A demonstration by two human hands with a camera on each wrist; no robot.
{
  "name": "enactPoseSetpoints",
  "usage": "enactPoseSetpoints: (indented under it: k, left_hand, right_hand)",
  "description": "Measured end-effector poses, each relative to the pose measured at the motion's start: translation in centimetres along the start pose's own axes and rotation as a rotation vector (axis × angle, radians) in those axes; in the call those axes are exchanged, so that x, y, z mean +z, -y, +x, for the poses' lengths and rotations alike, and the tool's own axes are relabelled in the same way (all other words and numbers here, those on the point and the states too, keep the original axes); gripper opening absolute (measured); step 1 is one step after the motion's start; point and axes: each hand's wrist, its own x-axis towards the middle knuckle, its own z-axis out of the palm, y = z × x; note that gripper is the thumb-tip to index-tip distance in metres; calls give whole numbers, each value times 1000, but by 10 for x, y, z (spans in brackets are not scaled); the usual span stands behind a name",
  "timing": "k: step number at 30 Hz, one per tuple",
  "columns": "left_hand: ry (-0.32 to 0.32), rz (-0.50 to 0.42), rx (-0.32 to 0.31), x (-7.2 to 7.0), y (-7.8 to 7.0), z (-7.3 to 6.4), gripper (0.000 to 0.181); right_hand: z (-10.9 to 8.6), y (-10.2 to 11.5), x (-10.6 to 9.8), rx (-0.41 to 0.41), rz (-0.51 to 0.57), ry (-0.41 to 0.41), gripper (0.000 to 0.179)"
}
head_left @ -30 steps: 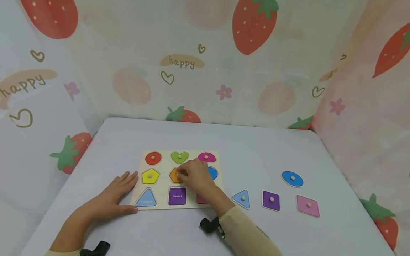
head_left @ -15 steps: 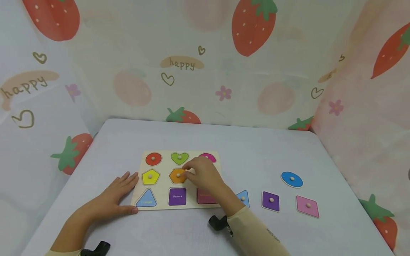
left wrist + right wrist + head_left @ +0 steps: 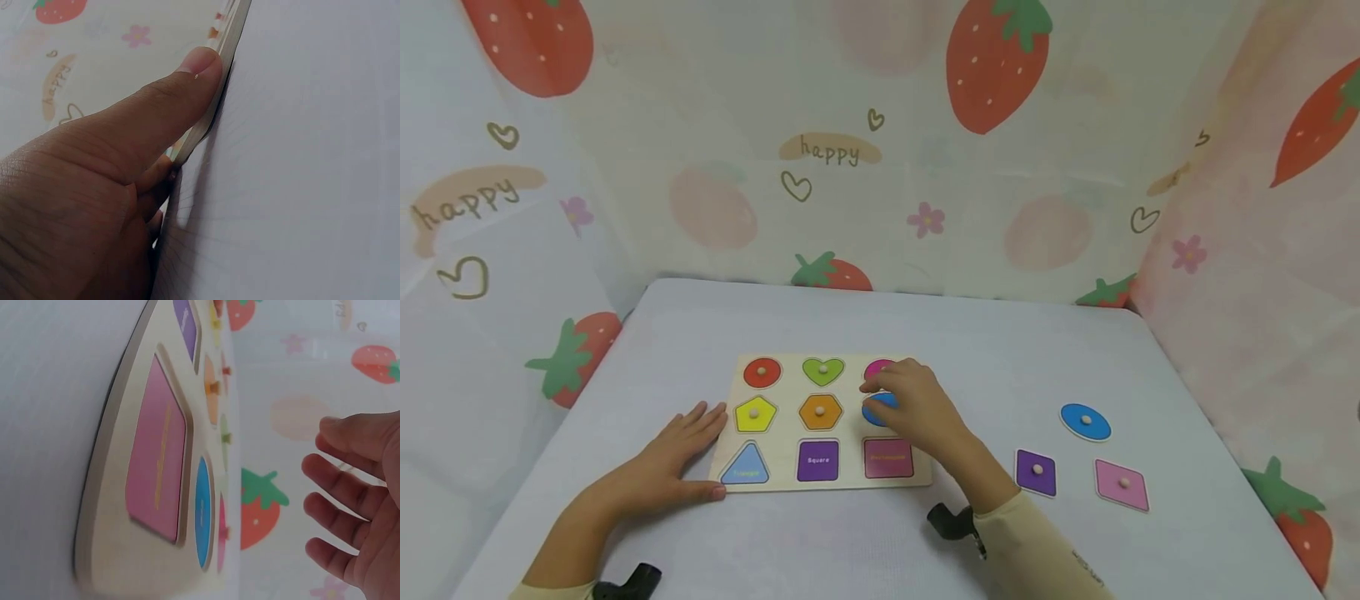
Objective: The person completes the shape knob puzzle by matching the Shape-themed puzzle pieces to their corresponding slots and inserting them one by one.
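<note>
A wooden shape-puzzle board (image 3: pixel 787 392) lies on the table. My left hand (image 3: pixel 673 454) rests at its left edge, fingers straight; the thumb (image 3: pixel 181 87) presses the near corner in the left wrist view. My right hand (image 3: pixel 921 408) hovers over the board's right side with loosely bent fingers, holding nothing. Under it are the blue oval recess (image 3: pixel 202 512) and the pink rectangle recess (image 3: pixel 157 456). Knobbed pieces sit in the board: an orange hexagon (image 3: pixel 822 423), yellow pentagon (image 3: pixel 755 422), red circle (image 3: pixel 762 364), green heart (image 3: pixel 823 377) and magenta semicircle (image 3: pixel 877 367).
Loose on the table to the right lie a blue oval piece (image 3: pixel 1085 412), a purple square piece (image 3: pixel 1034 483) and a pink rectangle piece (image 3: pixel 1121 493). The board's triangle recess (image 3: pixel 746 464) and square recess (image 3: pixel 817 472) show bare. Strawberry-printed cloth (image 3: pixel 850 192) surrounds the table.
My right hand has let go of the orange hexagon's knob and moved right, over the blue oval recess. Its forearm now covers the loose light-blue triangle. The left hand stays put.
</note>
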Motion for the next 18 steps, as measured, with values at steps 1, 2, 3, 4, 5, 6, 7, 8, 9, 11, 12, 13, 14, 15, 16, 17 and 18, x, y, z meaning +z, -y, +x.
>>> enactPoseSetpoints:
  k: [1,2,3,4,5,6,7,8,9,11,12,13,14,15,16,17,18]
  left_hand:
    - [2,1,0,0,0,0,114]
    - [2,2,-1,0,0,1,114]
    - [3,5,-3,0,0,1,114]
    - [2,9,-3,0,0,1,113]
    - [1,11,-4,-1,0,1,113]
    - [-1,11,-6,-1,0,1,113]
    - [-4,11,-6,-1,0,1,113]
    - [-5,9,-5,-2,0,1,113]
    - [-4,7,-4,-2,0,1,113]
    - [-2,-2,-3,-2,-1,1,113]
    - [0,-5,-3,-2,-2,1,113]
    - [2,-7,-2,-3,-2,1,113]
    - [4,-7,-4,-2,-2,1,113]
    - [4,-7,-2,-2,-2,1,113]
    - [4,-7,-1,-2,-2,1,113]
    - [6,-5,3,-1,-2,1,113]
    - [6,-6,7,-1,-2,1,113]
  right_hand:
    - [-3,-1,-3,12,6,-3,19]
    - [-6,-3,-6,17,16,-6,19]
    - [-9,-5,-8,16,20,-12,20]
    - [-11,-7,-11,13,25,-19,19]
    - [-13,-9,-13,6,26,-33,19]
    - [-14,-12,-16,-2,22,-45,19]
    - [-16,-14,-18,-10,20,-57,19]
    - [-18,-16,-20,-14,12,-71,19]
    - [-20,-19,-23,-12,4,-81,19]
    - [-24,-23,-28,-4,-12,-101,19]
    - [-27,-25,-31,1,-16,-105,19]
    - [-30,-27,-33,5,-21,-112,19]
    - [-33,-29,-36,13,-29,-117,19]
    - [-37,-31,-39,19,-36,-123,19]
    - [-41,-34,-42,24,-46,-131,19]
    - [-45,-36,-45,28,-55,-139,19]
    - [-49,-39,-47,36,-63,-147,19]
